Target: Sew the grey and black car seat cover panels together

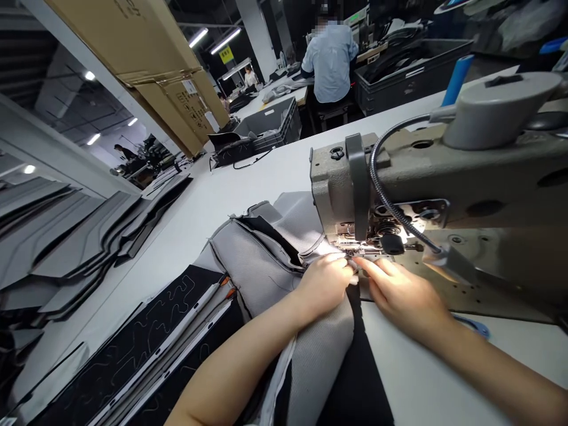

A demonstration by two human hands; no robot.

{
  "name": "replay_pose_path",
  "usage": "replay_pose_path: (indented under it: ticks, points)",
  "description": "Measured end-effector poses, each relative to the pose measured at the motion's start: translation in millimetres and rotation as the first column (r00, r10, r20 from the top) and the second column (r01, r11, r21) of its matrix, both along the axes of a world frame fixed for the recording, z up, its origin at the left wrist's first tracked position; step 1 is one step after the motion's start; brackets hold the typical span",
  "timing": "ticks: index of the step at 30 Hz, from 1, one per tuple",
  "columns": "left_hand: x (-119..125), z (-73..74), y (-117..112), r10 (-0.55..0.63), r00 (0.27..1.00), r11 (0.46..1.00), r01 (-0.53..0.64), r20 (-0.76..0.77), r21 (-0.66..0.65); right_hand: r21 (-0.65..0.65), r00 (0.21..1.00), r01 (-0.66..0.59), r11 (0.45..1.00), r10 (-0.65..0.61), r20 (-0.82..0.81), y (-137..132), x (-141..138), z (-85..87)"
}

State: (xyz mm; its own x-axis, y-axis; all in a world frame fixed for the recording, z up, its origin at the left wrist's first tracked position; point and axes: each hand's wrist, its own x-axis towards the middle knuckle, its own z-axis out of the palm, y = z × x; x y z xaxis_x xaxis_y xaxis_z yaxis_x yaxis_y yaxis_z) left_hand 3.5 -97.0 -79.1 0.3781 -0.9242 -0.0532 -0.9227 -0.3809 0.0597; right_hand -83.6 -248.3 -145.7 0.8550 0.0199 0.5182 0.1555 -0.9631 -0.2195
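Note:
A sewing machine [426, 171] stands at the right, its lamp lighting the needle area. Under its head lies a grey-and-black fabric cover [257, 266] with seams and folded panels, spread to the left and towards me. My left hand [326, 281] is closed on the grey fabric right by the presser foot. From the other side, my right hand [399, 293] has its index finger stretched to the fabric edge at the foot, the other fingers curled; its fingertips pinch at the edge. The needle and the exact stitching point are partly hidden by my fingers.
Stacked grey panels [66, 236] lie along the left. Blue-handled scissors [473, 324] rest beside my right forearm. A cardboard box [177, 106], a grey crate [270, 124] and a dark bin [408, 74] stand farther back. A person in a light-blue shirt [331, 62] sits beyond the table.

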Motion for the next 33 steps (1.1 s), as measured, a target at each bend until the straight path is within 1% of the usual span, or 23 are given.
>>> replay_pose_path:
  ticks: [2,4,7,10,15,18,21,26,29,33]
  points:
    - [-0.3,-0.5,1.0,0.0,1.0,1.0,0.0,-0.018,-0.003,-0.037,1.0,-0.001,0.999,0.0,-0.013,0.0,4.6,-1.8]
    - [-1.9,-0.8,2.2,0.023,1.0,1.0,-0.023,-0.02,0.004,-0.051,1.0,-0.005,0.999,0.003,-0.027,-0.2,7.8,-2.3]
    - [-4.6,-1.3,3.7,0.066,0.998,0.998,-0.066,0.025,-0.011,-0.078,0.999,-0.011,0.997,0.008,-0.039,0.4,9.2,-1.4]
    - [-5.3,-1.3,4.0,0.076,0.995,0.997,-0.075,0.066,-0.012,-0.104,0.999,-0.023,0.994,0.02,-0.025,1.0,8.1,-0.7]
    - [-3.7,0.5,2.1,0.053,0.997,0.999,-0.053,0.055,0.004,-0.029,0.998,-0.06,0.998,0.06,-0.007,-1.4,6.4,-1.5]
    - [-4.5,1.7,0.9,0.041,0.996,0.999,-0.042,0.076,0.006,-0.01,0.999,-0.04,0.999,0.04,0.01,-1.6,7.0,-1.8]
    - [-5.8,2.5,0.2,0.034,0.994,0.999,-0.037,0.102,0.03,-0.057,1.0,-0.027,0.998,0.027,-0.013,0.0,8.0,-1.0]
    - [-5.6,1.1,-0.4,0.014,0.994,0.997,-0.022,0.112,0.068,-0.077,1.0,-0.008,0.997,0.009,0.004,1.7,9.2,0.5]
    - [-5.9,-0.5,-0.4,0.018,0.991,0.999,-0.024,0.13,0.044,-0.104,1.0,-0.004,0.995,0.004,-0.003,2.2,9.8,0.5]
    - [-8.3,-0.7,-0.8,0.055,0.99,0.998,-0.059,0.132,0.027,-0.138,1.0,0.018,0.99,-0.02,-0.014,3.3,10.1,-0.2]
